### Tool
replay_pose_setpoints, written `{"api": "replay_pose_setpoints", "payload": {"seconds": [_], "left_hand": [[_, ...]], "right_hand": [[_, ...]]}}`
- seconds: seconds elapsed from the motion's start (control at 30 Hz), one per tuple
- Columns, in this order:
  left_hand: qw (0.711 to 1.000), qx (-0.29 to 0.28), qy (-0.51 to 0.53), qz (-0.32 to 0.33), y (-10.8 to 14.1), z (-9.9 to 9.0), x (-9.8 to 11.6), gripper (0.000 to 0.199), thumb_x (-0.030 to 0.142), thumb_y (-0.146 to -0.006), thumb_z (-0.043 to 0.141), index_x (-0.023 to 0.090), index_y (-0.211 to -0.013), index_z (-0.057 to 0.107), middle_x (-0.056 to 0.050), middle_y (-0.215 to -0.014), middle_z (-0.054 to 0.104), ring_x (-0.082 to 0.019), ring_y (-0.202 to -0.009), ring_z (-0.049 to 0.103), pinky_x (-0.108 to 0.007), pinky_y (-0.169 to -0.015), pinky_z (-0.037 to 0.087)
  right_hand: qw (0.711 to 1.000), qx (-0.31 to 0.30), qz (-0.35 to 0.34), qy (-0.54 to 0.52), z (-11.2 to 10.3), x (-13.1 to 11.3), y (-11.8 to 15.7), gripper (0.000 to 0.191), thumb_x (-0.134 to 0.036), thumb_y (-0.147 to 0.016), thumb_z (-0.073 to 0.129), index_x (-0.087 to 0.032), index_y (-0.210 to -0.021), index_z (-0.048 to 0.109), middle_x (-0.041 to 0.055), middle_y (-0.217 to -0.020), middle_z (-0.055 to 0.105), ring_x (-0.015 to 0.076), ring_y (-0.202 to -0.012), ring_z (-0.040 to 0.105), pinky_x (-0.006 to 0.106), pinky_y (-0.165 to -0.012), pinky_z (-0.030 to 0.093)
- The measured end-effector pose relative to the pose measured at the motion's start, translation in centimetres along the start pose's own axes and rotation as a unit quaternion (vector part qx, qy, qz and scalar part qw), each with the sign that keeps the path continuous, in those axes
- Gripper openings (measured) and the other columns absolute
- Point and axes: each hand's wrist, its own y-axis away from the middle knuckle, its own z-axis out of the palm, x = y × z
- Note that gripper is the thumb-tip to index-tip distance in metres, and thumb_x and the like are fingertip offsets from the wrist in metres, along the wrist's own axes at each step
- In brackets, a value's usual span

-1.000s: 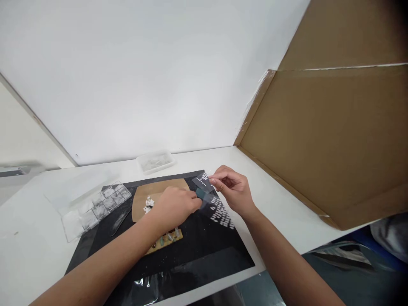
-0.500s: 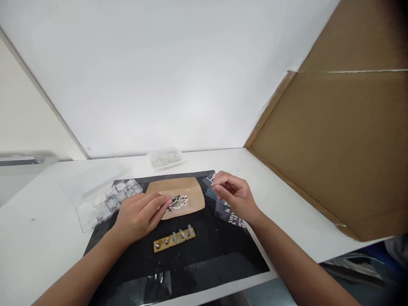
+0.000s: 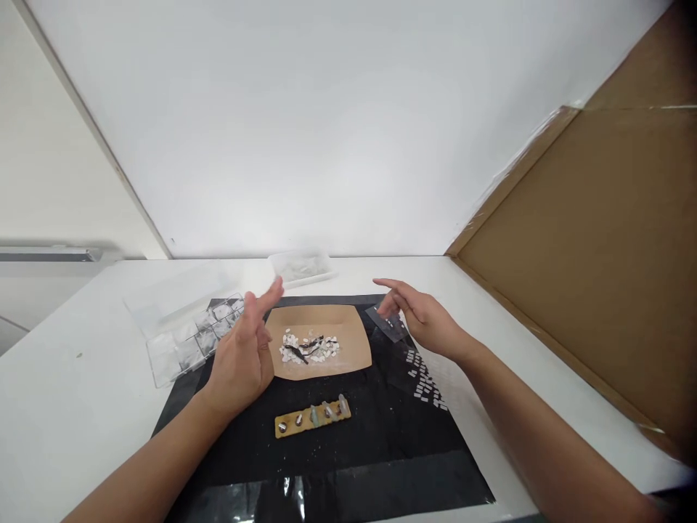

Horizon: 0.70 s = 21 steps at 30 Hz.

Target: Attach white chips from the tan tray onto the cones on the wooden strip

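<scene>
My left hand is raised at the left edge of a brown paper tray. Its fingers are stretched out and hold nothing visible. Small white pieces and dark, twisted strips lie in the tray. To the right of it hovers my right hand, index finger extended and the other fingers loosely curled, with nothing seen in them. Below the tray lies a yellowish strip bearing two shiny metal bits at the left and several pale, crystal-like pieces at the right.
A black mat covers part of the white table. A clear compartment box with pale contents is at the left. A translucent tub stands at the back. White labels and a dark sheet lie right. Cardboard rises beyond.
My left hand has lifted off the tray's contents and spread its fingers. My right hand has gone from pinched to open. The camera view has turned slightly left.
</scene>
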Motion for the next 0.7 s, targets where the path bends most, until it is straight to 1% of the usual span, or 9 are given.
{"api": "replay_pose_setpoints", "payload": {"seconds": [0.07, 0.13, 0.2, 0.27, 0.33, 0.4, 0.53, 0.6, 0.7], "left_hand": [[1.0, -0.004, 0.007, -0.004, -0.1, -0.1, -0.1, 0.099, -0.001, -0.097, 0.045, 0.033, -0.165, -0.018, -0.019, -0.169, 0.032, -0.027, -0.143, 0.055, -0.032, -0.077, 0.065], [1.0, 0.002, 0.005, -0.012, -0.3, -0.2, 0.0, 0.106, -0.001, -0.094, 0.049, 0.034, -0.164, -0.022, -0.018, -0.173, 0.021, -0.032, -0.152, 0.042, -0.036, -0.08, 0.065], [1.0, 0.002, 0.013, -0.025, -0.5, -0.2, 0.1, 0.11, 0.001, -0.092, 0.053, 0.034, -0.164, -0.024, -0.017, -0.175, 0.013, -0.037, -0.16, 0.025, -0.043, -0.085, 0.065], [0.999, -0.01, 0.029, -0.026, -0.7, -0.1, 0.1, 0.11, 0.004, -0.092, 0.056, 0.033, -0.165, -0.022, -0.016, -0.176, 0.01, -0.039, -0.162, 0.013, -0.048, -0.09, 0.063], [0.999, -0.017, 0.039, -0.022, -0.8, 0.0, 0.1, 0.108, 0.007, -0.092, 0.057, 0.032, -0.166, -0.018, -0.017, -0.176, 0.01, -0.04, -0.162, 0.012, -0.05, -0.093, 0.062], [0.999, -0.017, 0.039, -0.021, -0.9, 0.0, 0.1, 0.106, 0.008, -0.093, 0.058, 0.032, -0.167, -0.014, -0.018, -0.176, 0.011, -0.041, -0.162, 0.014, -0.051, -0.093, 0.061], [0.999, -0.012, 0.033, -0.031, -0.9, -0.2, 0.0, 0.106, 0.011, -0.091, 0.062, 0.035, -0.167, -0.007, -0.015, -0.176, 0.013, -0.042, -0.162, 0.014, -0.053, -0.092, 0.062], [0.999, -0.014, 0.036, -0.035, -0.9, -0.3, 0.0, 0.107, 0.012, -0.09, 0.065, 0.037, -0.167, -0.005, -0.013, -0.176, 0.013, -0.042, -0.162, 0.013, -0.054, -0.091, 0.062], [0.998, -0.013, 0.039, -0.037, -0.8, -0.2, 0.0, 0.107, 0.011, -0.088, 0.065, 0.036, -0.167, -0.003, -0.014, -0.176, 0.014, -0.043, -0.162, 0.012, -0.054, -0.091, 0.062]], "right_hand": [[1.0, -0.006, -0.016, 0.002, 0.5, 0.4, 0.6, 0.047, -0.024, -0.108, 0.038, -0.025, -0.155, 0.041, 0.0104, -0.12, 0.069, 0.0207, -0.1, 0.071, 0.043, -0.089, 0.06], [0.999, -0.033, -0.011, 0.012, 0.3, 0.3, 1.1, 0.051, -0.031, -0.106, 0.048, -0.026, -0.156, 0.039, 0.0131, -0.13, 0.064, 0.0235, -0.109, 0.069, 0.044, -0.092, 0.059], [0.997, -0.07, 0.012, 0.037, -0.4, 0.1, 1.3, 0.063, -0.042, -0.099, 0.066, -0.027, -0.155, 0.041, 0.0117, -0.126, 0.066, 0.0254, -0.109, 0.068, 0.044, -0.092, 0.058], [0.992, -0.106, 0.037, 0.056, -1.4, 0.2, 1.5, 0.081, -0.051, -0.087, 0.08, -0.028, -0.154, 0.042, 0.0079, -0.114, 0.07, 0.0252, -0.101, 0.069, 0.042, -0.087, 0.057], [0.987, -0.13, 0.063, 0.065, -2.2, 0.3, 1.7, 0.092, -0.058, -0.078, 0.086, -0.029, -0.154, 0.041, 0.0046, -0.104, 0.072, 0.0236, -0.091, 0.069, 0.038, -0.08, 0.056], [0.983, -0.145, 0.087, 0.077, -2.7, 0.4, 1.8, 0.1, -0.064, -0.071, 0.088, -0.028, -0.152, 0.042, 0.0031, -0.098, 0.072, 0.0228, -0.084, 0.068, 0.035, -0.073, 0.054], [0.959, -0.19, 0.152, 0.144, -3.0, -0.4, 1.9, 0.118, -0.075, -0.053, 0.091, -0.023, -0.149, 0.046, 0.0022, -0.088, 0.071, 0.0236, -0.075, 0.066, 0.032, -0.06, 0.045], [0.943, -0.211, 0.18, 0.183, -2.9, -1.1, 2.2, 0.125, -0.078, -0.046, 0.09, -0.022, -0.149, 0.047, 0.0032, -0.09, 0.072, 0.0263, -0.078, 0.067, 0.032, -0.061, 0.043], [0.924, -0.23, 0.203, 0.23, -2.5, -1.9, 2.6, 0.132, -0.079, -0.041, 0.09, -0.024, -0.152, 0.045, 0.0068, -0.102, 0.075, 0.0339, -0.091, 0.07, 0.036, -0.069, 0.046]]}}
